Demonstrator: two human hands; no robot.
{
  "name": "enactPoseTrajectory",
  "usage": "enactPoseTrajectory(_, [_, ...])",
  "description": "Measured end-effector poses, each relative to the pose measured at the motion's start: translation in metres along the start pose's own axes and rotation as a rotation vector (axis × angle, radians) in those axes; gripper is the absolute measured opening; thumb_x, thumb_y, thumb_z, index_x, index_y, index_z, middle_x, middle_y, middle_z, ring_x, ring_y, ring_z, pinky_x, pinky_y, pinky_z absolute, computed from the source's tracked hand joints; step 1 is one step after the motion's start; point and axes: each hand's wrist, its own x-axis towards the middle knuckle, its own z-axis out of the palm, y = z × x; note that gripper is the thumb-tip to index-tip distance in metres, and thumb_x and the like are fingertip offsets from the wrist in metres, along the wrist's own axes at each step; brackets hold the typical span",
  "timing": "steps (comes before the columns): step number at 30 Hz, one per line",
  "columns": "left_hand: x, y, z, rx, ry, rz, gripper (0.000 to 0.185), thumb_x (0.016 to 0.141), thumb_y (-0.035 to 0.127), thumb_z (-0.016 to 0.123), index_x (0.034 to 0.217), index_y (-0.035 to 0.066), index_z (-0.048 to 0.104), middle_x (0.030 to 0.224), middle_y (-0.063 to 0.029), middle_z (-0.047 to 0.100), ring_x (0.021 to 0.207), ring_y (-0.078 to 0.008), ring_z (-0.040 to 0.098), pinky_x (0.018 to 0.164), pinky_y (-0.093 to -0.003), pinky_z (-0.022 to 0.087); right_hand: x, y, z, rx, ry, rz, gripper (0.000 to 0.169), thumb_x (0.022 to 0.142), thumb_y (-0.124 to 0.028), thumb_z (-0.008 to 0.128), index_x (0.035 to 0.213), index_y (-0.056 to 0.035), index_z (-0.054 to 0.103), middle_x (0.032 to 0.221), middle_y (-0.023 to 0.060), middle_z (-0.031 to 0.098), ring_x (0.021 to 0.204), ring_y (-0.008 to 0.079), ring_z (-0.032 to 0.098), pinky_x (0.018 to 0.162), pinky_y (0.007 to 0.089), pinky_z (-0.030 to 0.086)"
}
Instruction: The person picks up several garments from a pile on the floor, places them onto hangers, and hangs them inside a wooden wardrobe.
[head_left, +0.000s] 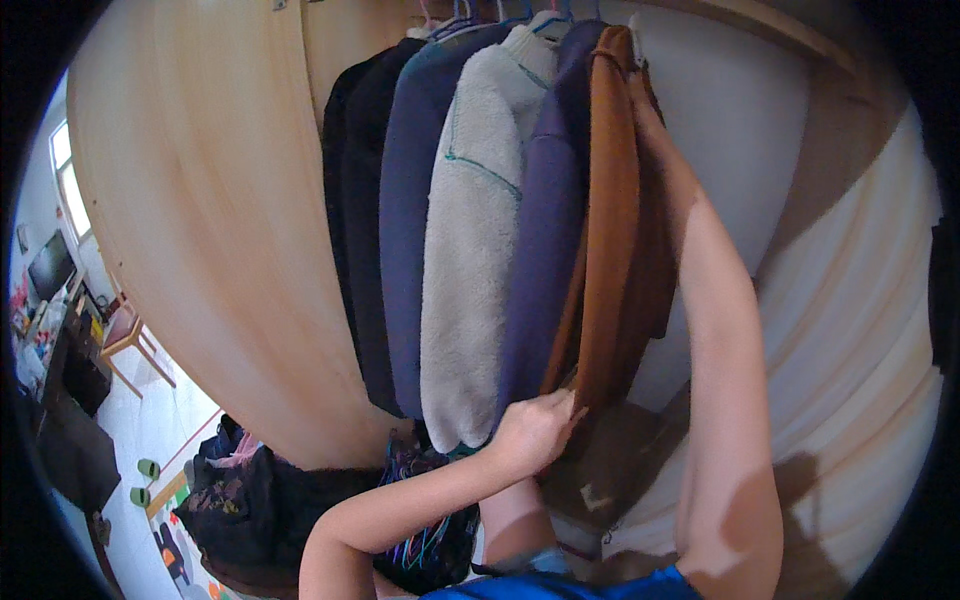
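Observation:
Several garments hang side by side in a wooden wardrobe. The brown coat (611, 225) is at the right end of the row. My left hand (536, 431) grips its lower edge, the fingers closed on the cloth. My right hand (640, 94) is raised to the coat's shoulder near the rail; the coat hides most of its fingers. Left of the coat hang a purple-grey garment (544, 202), a cream fleece jacket (472, 247) with green seams, a blue-grey garment (416, 225) and black garments (360, 187).
A wooden wardrobe door (202, 195) stands at the left. Plastic hangers (459, 19) line the top. Below lie a dark cloth heap (262, 517) and a black bag with coloured cords (427, 540). Farther left are a wooden chair (124, 334), green slippers (148, 469) and a television (52, 266).

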Motion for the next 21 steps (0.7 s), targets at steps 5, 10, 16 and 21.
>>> enactPoseTrajectory(5, [-0.029,-0.024,0.045,0.017,-0.036,-0.233,0.019,0.091,0.021,0.056,0.090,0.002,0.057,0.077,-0.0224,0.063,0.073,-0.0416,0.062,0.064,-0.0488,0.051,-0.040,0.024,-0.027,-0.322,0.003,-0.316,0.072,0.096,-0.053,0.043,0.151,-0.0112,0.021,0.157,0.0102,0.019,0.145,0.0227,0.014,0.116,0.0384,0.014])
enactPoseTrajectory(10, [-0.087,-0.035,0.068,0.093,-0.233,-0.473,0.024,0.090,0.023,0.055,0.108,0.007,0.060,0.078,-0.0189,0.065,0.073,-0.0391,0.064,0.063,-0.0501,0.050,-0.182,0.108,0.014,-1.103,0.071,-0.599,0.076,0.089,-0.033,0.061,0.148,-0.0026,0.025,0.153,0.0200,0.023,0.143,0.0335,0.020,0.115,0.0405,0.019])
enactPoseTrajectory(16, [-0.195,-0.071,0.086,0.119,-0.235,-0.570,0.041,0.073,0.015,0.064,0.114,0.015,0.066,0.087,-0.0181,0.067,0.078,-0.0367,0.065,0.067,-0.0461,0.052,-0.330,0.301,-0.109,-1.138,0.222,0.279,0.069,0.087,-0.022,0.063,0.144,0.0011,0.031,0.148,0.0239,0.031,0.134,0.0389,0.034,0.111,0.0438,0.028])
enactPoseTrajectory(21, [-0.302,-0.095,0.028,0.155,0.084,-0.854,0.033,0.078,0.011,0.060,0.111,0.012,0.067,0.098,-0.0168,0.067,0.086,-0.0349,0.065,0.073,-0.0443,0.052,-0.438,0.356,-0.123,-1.093,0.157,0.609,0.052,0.088,-0.011,0.060,0.135,0.0027,0.044,0.136,0.0220,0.044,0.120,0.0337,0.052,0.100,0.0400,0.041])
